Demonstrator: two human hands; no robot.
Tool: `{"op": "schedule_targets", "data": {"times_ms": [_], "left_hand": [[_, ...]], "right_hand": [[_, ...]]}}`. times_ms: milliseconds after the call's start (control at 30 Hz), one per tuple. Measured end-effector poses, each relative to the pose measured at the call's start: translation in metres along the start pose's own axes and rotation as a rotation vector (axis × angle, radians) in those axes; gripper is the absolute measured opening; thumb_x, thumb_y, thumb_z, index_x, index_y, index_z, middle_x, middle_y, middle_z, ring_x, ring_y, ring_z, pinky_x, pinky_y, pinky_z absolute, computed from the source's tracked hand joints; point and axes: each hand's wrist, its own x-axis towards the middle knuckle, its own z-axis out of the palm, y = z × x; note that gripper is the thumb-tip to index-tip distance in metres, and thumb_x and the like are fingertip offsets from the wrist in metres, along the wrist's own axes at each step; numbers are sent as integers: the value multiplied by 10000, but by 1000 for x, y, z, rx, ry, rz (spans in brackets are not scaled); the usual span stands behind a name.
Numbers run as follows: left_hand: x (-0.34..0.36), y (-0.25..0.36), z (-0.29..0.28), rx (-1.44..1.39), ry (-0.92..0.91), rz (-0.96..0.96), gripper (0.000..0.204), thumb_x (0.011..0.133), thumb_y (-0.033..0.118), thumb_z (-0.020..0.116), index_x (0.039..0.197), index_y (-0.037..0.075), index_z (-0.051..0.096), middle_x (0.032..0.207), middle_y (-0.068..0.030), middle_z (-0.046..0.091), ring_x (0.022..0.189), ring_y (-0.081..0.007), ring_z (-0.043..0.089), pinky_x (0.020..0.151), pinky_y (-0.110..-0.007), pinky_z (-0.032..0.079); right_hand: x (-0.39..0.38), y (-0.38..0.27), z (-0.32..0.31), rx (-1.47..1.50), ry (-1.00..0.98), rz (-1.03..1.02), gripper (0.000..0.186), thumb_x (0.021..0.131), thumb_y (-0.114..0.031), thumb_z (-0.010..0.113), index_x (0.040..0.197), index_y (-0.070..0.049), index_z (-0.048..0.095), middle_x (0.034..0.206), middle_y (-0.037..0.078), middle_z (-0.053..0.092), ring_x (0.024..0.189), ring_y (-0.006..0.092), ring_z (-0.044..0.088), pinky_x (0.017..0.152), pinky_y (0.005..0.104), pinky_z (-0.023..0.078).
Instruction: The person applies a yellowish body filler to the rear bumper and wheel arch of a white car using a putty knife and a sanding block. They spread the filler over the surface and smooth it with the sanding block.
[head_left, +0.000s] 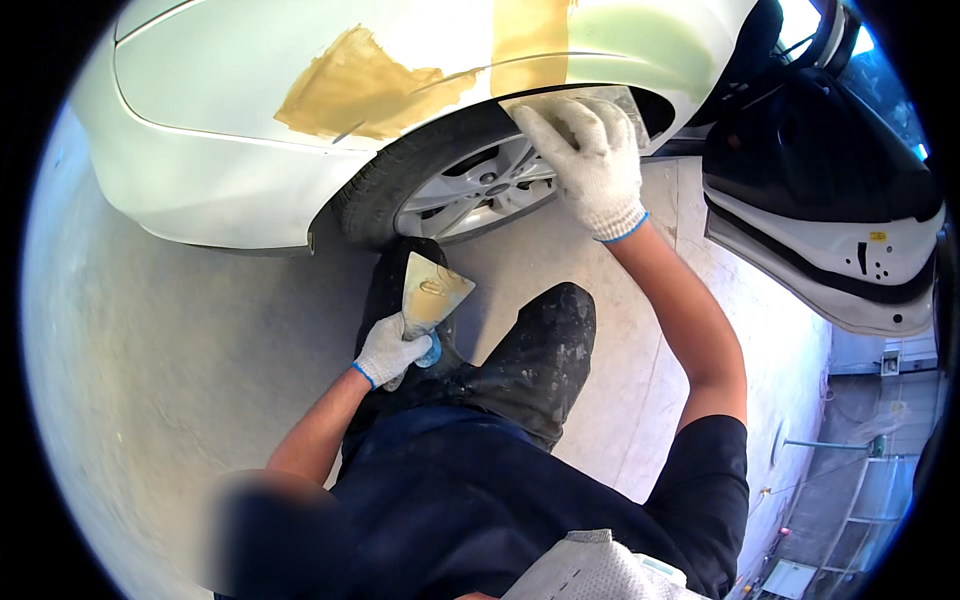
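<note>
My left hand [388,350], in a white knit glove, grips a putty knife [415,268] above my thigh. A dab of tan filler [430,300] lies on its wide blade. A blue rounded part shows beside those fingers; I cannot tell whether it belongs to the knife. My gloved right hand [590,150] is closed on a thin, flat, pale spreader [628,103] at the wheel arch edge of a white car fender [220,70]. Tan filler covers an uneven patch [360,88] left of the arch and a strip [528,45] above it.
Below the arch stands the wheel [485,185] with its tire and silver spokes. At the right a car door [820,260] hangs open. My bent knees [560,330] are close to the wheel over a pale concrete floor [170,350]. Shelving and plastic sheeting appear at the lower right.
</note>
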Motion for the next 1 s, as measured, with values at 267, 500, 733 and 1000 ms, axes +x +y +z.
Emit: {"op": "schedule_targets", "data": {"times_ms": [267,500,733,1000], "left_hand": [[-2,24,0,151,28,34,293,862,210,737,1075,11,702,913,-113,761,860,-212,735,823,-352,559],[1,-4,0,52,17,19,332,862,234,735,1110,15,709,965,-123,770,891,-232,743,844,-360,564],[-2,15,0,99,24,25,314,871,222,741,1119,32,715,987,-106,774,898,-208,741,847,-347,565],[-4,16,0,82,29,29,261,885,189,725,1087,25,710,955,-102,774,891,-204,742,838,-353,564]], "right_hand": [[83,29,-42,-122,44,-34,593,805,-158,687,1370,-337,688,1165,20,547,1095,279,553,957,466,481],[70,12,-22,-127,72,-89,589,792,-170,688,1354,-345,694,1155,10,545,1085,270,553,975,463,473],[16,-10,5,-75,45,-69,546,799,-171,689,1319,-340,701,1144,12,533,1102,243,566,959,473,488],[50,47,-46,-100,15,-2,609,806,-102,706,1369,-332,684,1142,29,595,1023,254,593,881,474,525]]}}
